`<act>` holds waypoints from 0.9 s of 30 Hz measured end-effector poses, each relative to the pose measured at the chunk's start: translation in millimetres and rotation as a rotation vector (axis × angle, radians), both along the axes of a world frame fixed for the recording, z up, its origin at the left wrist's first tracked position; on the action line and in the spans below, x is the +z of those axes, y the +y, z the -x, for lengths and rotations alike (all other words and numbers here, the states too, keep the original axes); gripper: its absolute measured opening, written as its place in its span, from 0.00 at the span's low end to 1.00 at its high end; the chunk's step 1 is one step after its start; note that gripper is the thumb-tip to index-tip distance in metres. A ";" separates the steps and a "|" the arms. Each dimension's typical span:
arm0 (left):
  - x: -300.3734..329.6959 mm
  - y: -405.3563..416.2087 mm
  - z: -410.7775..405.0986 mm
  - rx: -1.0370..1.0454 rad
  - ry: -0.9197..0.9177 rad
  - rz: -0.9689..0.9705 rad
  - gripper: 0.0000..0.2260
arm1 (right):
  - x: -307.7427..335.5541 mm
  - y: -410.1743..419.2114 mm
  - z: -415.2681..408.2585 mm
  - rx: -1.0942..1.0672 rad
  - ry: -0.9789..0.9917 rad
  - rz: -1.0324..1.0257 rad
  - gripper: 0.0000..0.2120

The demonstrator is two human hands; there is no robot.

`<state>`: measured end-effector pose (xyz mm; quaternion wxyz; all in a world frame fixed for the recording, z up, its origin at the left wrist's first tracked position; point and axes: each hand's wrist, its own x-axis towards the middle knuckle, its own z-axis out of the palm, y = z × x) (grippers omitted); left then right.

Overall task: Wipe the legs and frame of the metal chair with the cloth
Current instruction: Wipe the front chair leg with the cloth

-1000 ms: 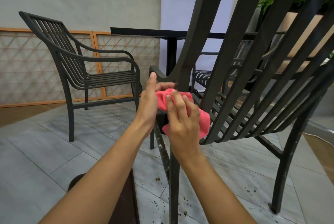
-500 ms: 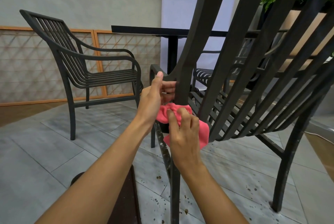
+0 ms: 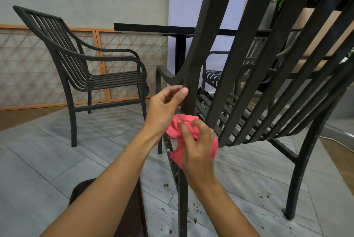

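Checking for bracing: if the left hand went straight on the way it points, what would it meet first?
The near chair's upright post, just past the left hand. The thumb tip looks at or almost on it, though depth is unclear.

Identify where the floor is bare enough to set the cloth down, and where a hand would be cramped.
Bare grey tiles lie between the far chair and the near chair's rear leg; more lie left of the brown object. Crowded: the seat slats, and the upright where the left hand and the right hand with the cloth meet.
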<state>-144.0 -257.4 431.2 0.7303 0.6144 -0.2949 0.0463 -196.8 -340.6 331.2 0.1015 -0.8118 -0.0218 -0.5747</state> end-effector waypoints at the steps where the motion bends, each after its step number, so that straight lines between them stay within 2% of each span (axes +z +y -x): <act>1: -1.4 -0.9 0.7 0.001 0.015 0.002 0.05 | -0.1 -0.8 2.2 0.017 -0.058 -0.022 0.29; 4: -4.2 -3.4 1.2 -0.009 0.044 0.023 0.04 | 7.6 -0.2 11.2 0.085 -0.228 -0.131 0.12; 7: -5.0 -4.0 0.9 -0.046 0.041 0.036 0.05 | 24.0 2.0 11.9 0.155 -0.367 -0.311 0.13; 10: -9.5 -6.2 -2.9 -0.013 0.007 -0.005 0.08 | 44.7 6.7 5.0 0.209 -0.425 -0.469 0.19; 17: -9.5 -7.1 -7.2 0.050 -0.016 -0.042 0.09 | 38.1 15.0 -11.6 0.271 -0.293 -0.598 0.18; 27: -7.2 -5.1 -3.0 -0.059 0.017 0.016 0.05 | 2.6 11.6 -13.3 0.270 -0.190 -0.655 0.14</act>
